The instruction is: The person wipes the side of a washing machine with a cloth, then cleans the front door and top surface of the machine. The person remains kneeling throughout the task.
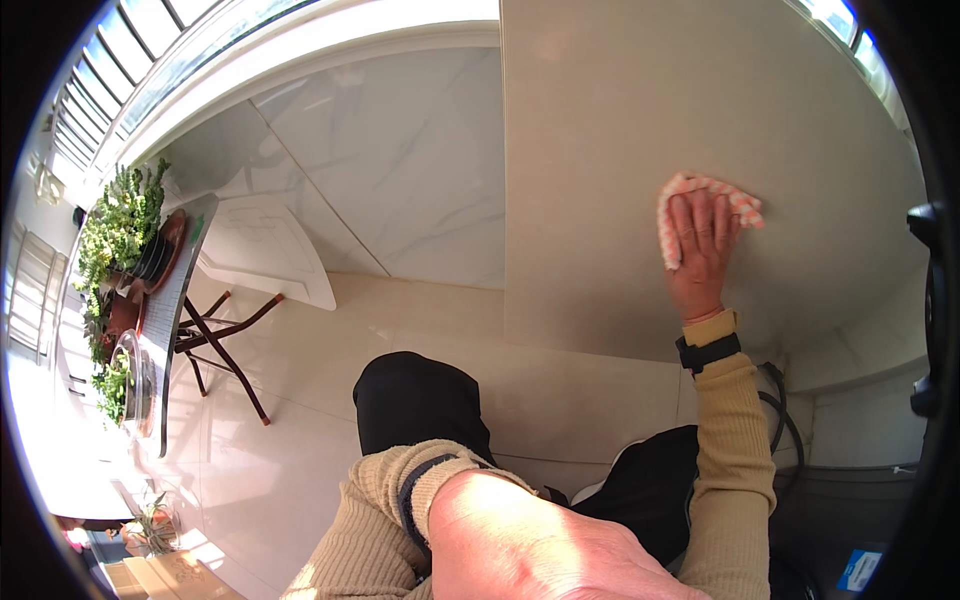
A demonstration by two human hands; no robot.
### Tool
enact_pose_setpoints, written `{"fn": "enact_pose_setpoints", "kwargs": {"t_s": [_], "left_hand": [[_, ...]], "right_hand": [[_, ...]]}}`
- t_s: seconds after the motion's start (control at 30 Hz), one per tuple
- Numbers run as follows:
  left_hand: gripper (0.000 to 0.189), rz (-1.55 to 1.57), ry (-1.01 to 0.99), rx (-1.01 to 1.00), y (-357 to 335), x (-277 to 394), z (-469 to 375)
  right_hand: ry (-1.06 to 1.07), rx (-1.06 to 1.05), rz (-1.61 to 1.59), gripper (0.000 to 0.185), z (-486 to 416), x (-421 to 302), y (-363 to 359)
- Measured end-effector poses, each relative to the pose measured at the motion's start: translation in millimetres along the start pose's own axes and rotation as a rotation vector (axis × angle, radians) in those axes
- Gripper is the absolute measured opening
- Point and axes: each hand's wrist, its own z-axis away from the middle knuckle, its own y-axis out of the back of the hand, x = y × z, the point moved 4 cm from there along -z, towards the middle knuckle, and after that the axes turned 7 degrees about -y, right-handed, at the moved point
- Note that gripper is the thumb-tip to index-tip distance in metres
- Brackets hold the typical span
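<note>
My right hand (703,244) presses a pink-and-white checked cloth (686,184) flat against a large, smooth beige-grey panel (592,150). The fingers lie over the cloth, whose edges stick out on both sides of the hand. Close to the camera at the bottom is my left hand (547,551), with its back and wrist showing. Its fingers run out of the picture, so what they hold or touch is hidden. Both sleeves are tan ribbed knit, with a dark band around each wrist.
On the left, potted succulents (120,225) stand on a table (176,300) with crossed brown legs. A white board (262,251) leans behind it. Cardboard (176,574) lies at the lower left. A dark hose (787,420) runs beside my right arm, above pale floor tiles (300,420).
</note>
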Motion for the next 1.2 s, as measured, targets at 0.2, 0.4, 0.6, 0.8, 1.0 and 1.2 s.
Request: {"fn": "enact_pose_setpoints", "kwargs": {"t_s": [0.2, 0.4, 0.6, 0.8, 1.0, 1.2], "left_hand": [[0.092, -0.009, -0.045, 0.112, -9, -7, 5], [0.089, -0.044, -0.023, 0.094, -6, -3, 10], [0.089, 0.0, 0.024, -0.022, 2, -1, 2], [0.088, -0.02, -0.01, 0.029, -1, -3, 3], [0.087, -0.037, -0.064, 0.115, -5, -4, 5], [0.087, -0.005, -0.015, 0.062, -2, -4, 5]], "right_hand": [[0.226, -0.168, -0.077, 0.043, -6, -31, -3], [-0.182, 0.25, -0.03, 0.048, -38, 41, 19], [0.011, 0.017, -0.038, 0.044, -3, -6, -1], [0.25, -0.208, -0.077, 0.041, 2, -51, -9], [-0.042, 0.14, 0.034, 0.044, -38, 20, 11], [-0.144, 0.148, 0.013, 0.049, -21, 31, 12]]}}
